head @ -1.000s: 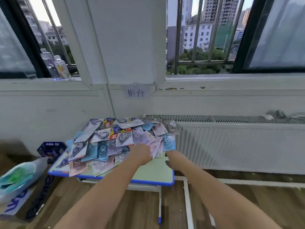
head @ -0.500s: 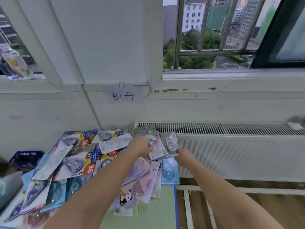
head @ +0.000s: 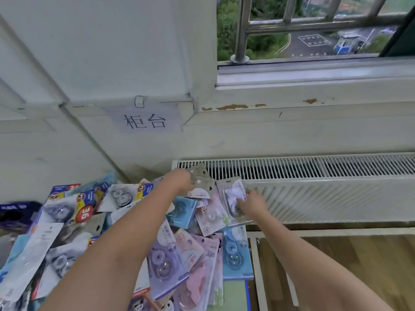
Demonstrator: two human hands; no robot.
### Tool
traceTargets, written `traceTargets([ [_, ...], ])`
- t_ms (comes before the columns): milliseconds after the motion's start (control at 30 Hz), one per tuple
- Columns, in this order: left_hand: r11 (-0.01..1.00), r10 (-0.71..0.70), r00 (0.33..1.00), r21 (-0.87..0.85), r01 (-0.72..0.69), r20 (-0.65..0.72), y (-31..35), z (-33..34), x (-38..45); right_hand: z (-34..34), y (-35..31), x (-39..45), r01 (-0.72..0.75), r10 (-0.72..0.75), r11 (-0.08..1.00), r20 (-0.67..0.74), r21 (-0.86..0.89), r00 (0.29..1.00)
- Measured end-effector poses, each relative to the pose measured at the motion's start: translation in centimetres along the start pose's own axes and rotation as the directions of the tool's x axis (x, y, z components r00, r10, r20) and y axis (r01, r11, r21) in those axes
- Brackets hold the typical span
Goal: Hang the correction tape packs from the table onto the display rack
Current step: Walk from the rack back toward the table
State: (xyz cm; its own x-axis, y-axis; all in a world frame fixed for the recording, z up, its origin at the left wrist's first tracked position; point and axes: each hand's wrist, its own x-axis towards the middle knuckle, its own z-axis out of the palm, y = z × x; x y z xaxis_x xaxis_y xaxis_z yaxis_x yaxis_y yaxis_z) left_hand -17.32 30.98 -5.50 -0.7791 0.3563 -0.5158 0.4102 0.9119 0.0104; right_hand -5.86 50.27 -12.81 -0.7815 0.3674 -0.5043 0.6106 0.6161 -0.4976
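The left hand (head: 179, 181) reaches to the far edge of the pile of correction tape packs (head: 125, 239), its grip closed on a grey pack (head: 202, 184); the fingers themselves are hidden behind the hand. The right hand (head: 251, 204) pinches a pale pack (head: 233, 198) by its right side, just in front of the radiator (head: 314, 187). The heap covers the surface (head: 235, 295), of which only a green corner shows, and both forearms hide many packs. The paper sign (head: 146, 121) hangs on the wall.
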Motion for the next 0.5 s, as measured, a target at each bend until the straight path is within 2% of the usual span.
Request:
traceTargets([
  [133,0.994,0.09,0.994,0.053,-0.094,0.069,-0.9,0.5,2.0,0.6,0.3,0.7,-0.067,0.062,0.989,0.042,0.131,0.997],
  [333,0.976,0.162,0.982,0.132,-0.174,0.099,-1.7,1.1,3.9,1.3,0.6,1.1,-0.148,0.137,0.906,0.057,0.396,0.989],
  [500,0.966,0.209,0.974,0.136,-0.219,0.085,-1.9,0.8,4.5,1.0,0.4,0.6,-0.149,0.146,0.849,0.046,0.507,0.988],
])
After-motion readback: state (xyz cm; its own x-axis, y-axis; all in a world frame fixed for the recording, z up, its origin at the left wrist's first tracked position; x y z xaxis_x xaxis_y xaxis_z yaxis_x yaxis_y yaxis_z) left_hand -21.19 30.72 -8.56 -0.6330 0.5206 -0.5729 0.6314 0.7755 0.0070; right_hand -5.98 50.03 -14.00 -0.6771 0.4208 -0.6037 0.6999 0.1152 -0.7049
